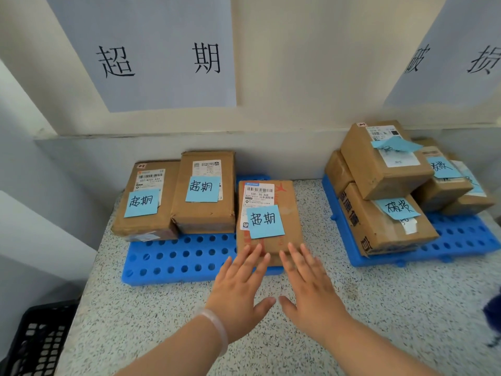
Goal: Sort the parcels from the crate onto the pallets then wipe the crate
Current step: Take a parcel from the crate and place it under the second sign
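Observation:
Three cardboard parcels with blue sticky notes lie on the left blue pallet (pixel 173 261): one at the left (pixel 146 202), one in the middle (pixel 204 192), and one at the right end (pixel 267 215). My left hand (pixel 241 291) and my right hand (pixel 309 286) are spread flat with straight fingers, side by side, their fingertips at the near edge of the right-end parcel. Neither hand holds anything. The right blue pallet (pixel 461 237) carries a stack of several parcels (pixel 385 169) with blue notes.
A black mesh crate (pixel 38 340) shows at the bottom left corner, beside the speckled counter (pixel 379 308). Two paper signs hang on the wall, one above each pallet (pixel 160 55). A dark blue object (pixel 493 310) sits at the right edge.

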The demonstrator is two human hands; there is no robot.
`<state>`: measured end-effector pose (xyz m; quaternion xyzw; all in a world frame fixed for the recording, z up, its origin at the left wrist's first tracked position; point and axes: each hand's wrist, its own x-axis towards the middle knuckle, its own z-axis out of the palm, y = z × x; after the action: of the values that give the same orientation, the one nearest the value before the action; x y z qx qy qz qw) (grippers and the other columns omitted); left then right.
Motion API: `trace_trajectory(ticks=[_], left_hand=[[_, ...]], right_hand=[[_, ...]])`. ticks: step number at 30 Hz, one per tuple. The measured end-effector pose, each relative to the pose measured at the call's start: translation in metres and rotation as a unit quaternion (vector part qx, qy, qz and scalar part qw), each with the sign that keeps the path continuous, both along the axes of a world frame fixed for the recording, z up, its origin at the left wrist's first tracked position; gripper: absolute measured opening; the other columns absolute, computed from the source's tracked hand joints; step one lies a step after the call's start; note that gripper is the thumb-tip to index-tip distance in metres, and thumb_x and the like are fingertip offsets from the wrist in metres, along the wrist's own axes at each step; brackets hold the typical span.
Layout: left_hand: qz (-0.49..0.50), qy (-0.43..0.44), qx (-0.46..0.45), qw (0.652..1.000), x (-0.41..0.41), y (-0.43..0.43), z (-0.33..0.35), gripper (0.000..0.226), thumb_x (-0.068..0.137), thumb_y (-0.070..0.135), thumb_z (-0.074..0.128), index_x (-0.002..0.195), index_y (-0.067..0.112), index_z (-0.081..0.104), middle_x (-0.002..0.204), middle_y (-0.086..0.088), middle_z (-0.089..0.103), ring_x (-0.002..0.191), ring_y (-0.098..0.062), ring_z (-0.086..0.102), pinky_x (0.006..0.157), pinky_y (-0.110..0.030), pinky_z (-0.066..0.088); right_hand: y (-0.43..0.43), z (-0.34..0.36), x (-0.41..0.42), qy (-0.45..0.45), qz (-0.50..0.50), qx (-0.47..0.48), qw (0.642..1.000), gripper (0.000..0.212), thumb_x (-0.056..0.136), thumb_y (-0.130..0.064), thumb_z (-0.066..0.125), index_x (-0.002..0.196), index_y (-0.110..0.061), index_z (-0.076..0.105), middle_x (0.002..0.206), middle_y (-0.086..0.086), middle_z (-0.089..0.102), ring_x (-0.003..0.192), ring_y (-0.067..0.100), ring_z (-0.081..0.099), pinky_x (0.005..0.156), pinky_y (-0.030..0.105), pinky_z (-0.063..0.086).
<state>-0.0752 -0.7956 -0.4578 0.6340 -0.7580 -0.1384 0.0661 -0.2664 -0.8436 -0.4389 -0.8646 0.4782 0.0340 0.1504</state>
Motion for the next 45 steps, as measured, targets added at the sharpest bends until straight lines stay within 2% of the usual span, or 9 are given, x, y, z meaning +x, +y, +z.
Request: trace_trajectory(ticks=[3,7,12,20,23,27,32,37,45], left_hand=[[0.01,0.028,0.017,0.999,-0.003,-0.004,0.004,0.076,0.089,0.077,0.008,0.151,0.039,-0.015,0.16,0.016,-0.023,0.144,-0.004,-0.03,0.122,-0.04,-0.008],[0.044,0.072,0.045,0.995,-0.002,-0.021,0.013,0.075,0.083,0.077,0.0,0.146,0.042,-0.022,0.16,0.022,-0.02,0.144,0.001,-0.029,0.124,-0.036,-0.003],[0.068,0.072,0.066,0.993,0.002,-0.047,0.016,0.075,0.079,0.075,-0.001,0.144,0.043,-0.021,0.16,0.022,-0.019,0.144,0.0,-0.028,0.124,-0.04,0.002],[0.093,0.052,0.086,0.991,0.003,-0.077,0.027,0.089,0.072,0.077,-0.009,0.152,0.039,-0.018,0.162,0.017,-0.019,0.147,-0.005,-0.024,0.123,-0.041,0.011],[0.101,0.044,0.101,0.989,0.005,-0.087,0.03,0.084,0.079,0.077,-0.001,0.152,0.039,-0.017,0.163,0.015,-0.016,0.148,-0.006,-0.022,0.122,-0.044,0.013],[0.103,0.041,0.098,0.989,0.011,-0.093,0.034,0.072,0.097,0.065,0.022,0.155,0.038,-0.009,0.164,0.015,-0.011,0.149,-0.007,-0.017,0.122,-0.043,0.011],[0.098,0.018,0.07,0.993,0.011,-0.083,0.035,0.076,0.096,0.067,0.028,0.155,0.039,-0.009,0.165,0.013,-0.012,0.151,-0.009,-0.013,0.122,-0.044,0.008],[0.064,-0.027,0.064,0.996,-0.015,-0.066,0.041,0.083,0.094,0.069,0.033,0.154,0.039,-0.014,0.164,0.008,-0.018,0.151,-0.016,-0.015,0.122,-0.047,-0.003],[-0.01,-0.028,0.027,0.999,-0.107,-0.037,0.065,0.083,0.093,0.068,0.037,0.154,0.041,-0.013,0.165,0.005,-0.015,0.152,-0.022,-0.012,0.122,-0.05,-0.001]], right_hand=[[-0.008,-0.001,0.001,-0.001,-0.006,0.0,1.0,0.088,0.096,-0.049,0.045,0.154,-0.03,-0.017,0.155,-0.013,-0.036,0.14,0.008,-0.039,0.114,0.035,-0.019],[-0.023,0.007,0.006,0.01,-0.005,0.019,1.0,0.088,0.098,-0.054,0.041,0.145,-0.035,-0.031,0.149,-0.016,-0.045,0.136,0.005,-0.044,0.114,0.031,-0.018],[-0.048,0.011,0.018,-0.009,-0.014,0.056,0.998,0.094,0.093,-0.062,0.045,0.152,-0.034,-0.023,0.154,-0.018,-0.038,0.139,0.005,-0.039,0.113,0.033,-0.007],[-0.081,0.012,0.035,0.02,-0.02,0.061,0.998,0.1,0.09,-0.06,0.048,0.152,-0.032,-0.025,0.154,-0.016,-0.039,0.138,0.007,-0.041,0.12,0.038,0.002],[-0.09,0.013,0.042,0.022,-0.022,0.064,0.997,0.098,0.09,-0.059,0.049,0.154,-0.03,-0.021,0.157,-0.013,-0.035,0.141,0.009,-0.037,0.122,0.04,0.003],[-0.093,0.017,0.042,0.007,-0.021,0.044,0.999,0.095,0.091,-0.061,0.048,0.156,-0.03,-0.015,0.161,-0.011,-0.026,0.146,0.01,-0.028,0.119,0.037,-0.009],[-0.068,0.022,0.023,-0.005,-0.048,0.025,0.998,0.1,0.089,-0.065,0.051,0.155,-0.031,-0.015,0.159,-0.011,-0.029,0.141,0.005,-0.031,0.114,0.032,-0.018],[-0.032,0.02,-0.008,-0.013,-0.098,0.028,0.995,0.108,0.082,-0.073,0.054,0.154,-0.035,-0.018,0.158,-0.011,-0.032,0.145,0.01,-0.03,0.12,0.039,-0.014],[0.031,0.046,-0.085,-0.036,-0.172,-0.005,0.984,0.108,0.081,-0.074,0.053,0.153,-0.035,-0.018,0.16,-0.008,-0.029,0.146,0.011,-0.029,0.119,0.039,-0.015]])
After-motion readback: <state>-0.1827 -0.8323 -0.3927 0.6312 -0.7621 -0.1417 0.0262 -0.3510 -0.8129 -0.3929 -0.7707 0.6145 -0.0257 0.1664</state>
